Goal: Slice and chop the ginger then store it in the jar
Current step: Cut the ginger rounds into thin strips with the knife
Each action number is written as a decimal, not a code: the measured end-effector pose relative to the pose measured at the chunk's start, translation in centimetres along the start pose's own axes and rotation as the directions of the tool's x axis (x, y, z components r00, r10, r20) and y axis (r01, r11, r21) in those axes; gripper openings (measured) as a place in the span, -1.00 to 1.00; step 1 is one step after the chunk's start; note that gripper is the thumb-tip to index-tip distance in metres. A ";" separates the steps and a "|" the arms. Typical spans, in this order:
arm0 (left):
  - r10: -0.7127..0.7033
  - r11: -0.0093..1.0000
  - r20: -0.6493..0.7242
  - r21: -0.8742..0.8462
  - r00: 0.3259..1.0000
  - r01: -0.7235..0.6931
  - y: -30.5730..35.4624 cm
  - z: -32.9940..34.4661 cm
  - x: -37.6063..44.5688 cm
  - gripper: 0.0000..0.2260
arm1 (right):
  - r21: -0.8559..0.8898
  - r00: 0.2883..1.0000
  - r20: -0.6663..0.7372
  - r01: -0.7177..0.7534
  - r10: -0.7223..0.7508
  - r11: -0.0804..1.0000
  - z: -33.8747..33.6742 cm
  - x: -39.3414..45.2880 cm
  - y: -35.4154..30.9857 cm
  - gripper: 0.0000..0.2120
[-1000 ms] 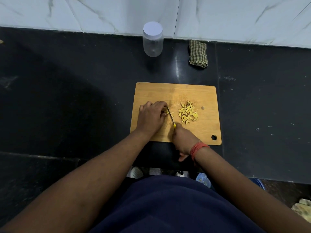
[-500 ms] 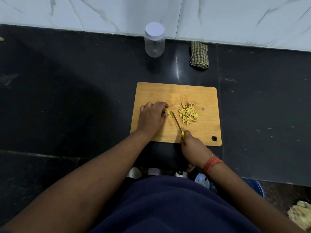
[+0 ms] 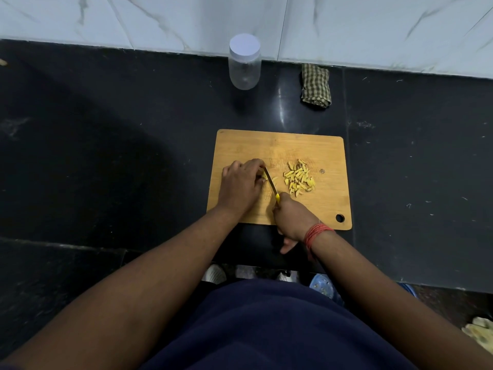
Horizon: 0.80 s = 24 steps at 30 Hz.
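A wooden cutting board (image 3: 328,206) lies on the black counter. My left hand (image 3: 240,184) rests on the board with curled fingers pinning a small ginger piece (image 3: 264,177), mostly hidden under the fingertips. My right hand (image 3: 292,218) grips the yellow handle of a small knife (image 3: 270,182); its blade sits against the ginger right beside my left fingertips. A pile of chopped ginger strips (image 3: 299,177) lies to the right of the blade. The clear jar (image 3: 244,62) with a white lid stands closed at the back by the wall.
A folded green checked cloth (image 3: 315,86) lies to the right of the jar at the wall. The counter's front edge runs just below the board. A pale cloth (image 3: 480,333) shows at the lower right, below the counter.
My right hand had drawn the knife back and to the right; now it has moved forward and left again, with the blade back against the ginger at my left fingertips.
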<state>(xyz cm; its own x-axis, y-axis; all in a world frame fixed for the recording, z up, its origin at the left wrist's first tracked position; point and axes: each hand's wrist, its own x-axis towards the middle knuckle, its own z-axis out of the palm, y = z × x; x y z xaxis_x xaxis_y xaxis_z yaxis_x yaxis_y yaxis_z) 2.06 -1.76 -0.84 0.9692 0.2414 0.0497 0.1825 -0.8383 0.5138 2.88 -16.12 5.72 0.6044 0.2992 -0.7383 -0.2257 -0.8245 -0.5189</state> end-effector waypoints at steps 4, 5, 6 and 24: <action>-0.012 1.000 -0.009 -0.019 1.000 0.012 0.1 0.0 0.0 -0.73 | -0.014 1.000 0.001 -0.008 0.008 1.000 0.2 0.0 0.1 -0.51; -0.014 1.000 -0.011 -0.017 1.000 0.014 0.1 0.0 0.0 -0.72 | -0.020 1.000 -0.001 -0.011 0.011 1.000 0.3 0.0 0.2 -0.51; -0.018 1.000 -0.012 -0.013 1.000 0.017 0.2 0.1 0.0 -0.72 | -0.027 1.000 0.000 -0.017 0.017 1.000 0.3 -0.1 0.3 -0.51; -0.035 0.992 -0.001 -0.125 0.999 0.035 -0.4 0.2 0.1 -0.70 | -0.038 1.000 -0.012 0.022 -0.023 0.999 -0.3 -2.0 2.7 -0.65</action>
<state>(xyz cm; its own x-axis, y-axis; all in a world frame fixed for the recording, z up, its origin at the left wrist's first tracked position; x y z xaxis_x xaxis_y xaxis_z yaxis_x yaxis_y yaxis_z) 2.14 -1.51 -1.26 0.9620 0.2711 0.0325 0.1937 -0.7616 0.6184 1.25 -19.10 5.94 0.6188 0.3117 -0.7210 -0.1830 -0.8354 -0.5182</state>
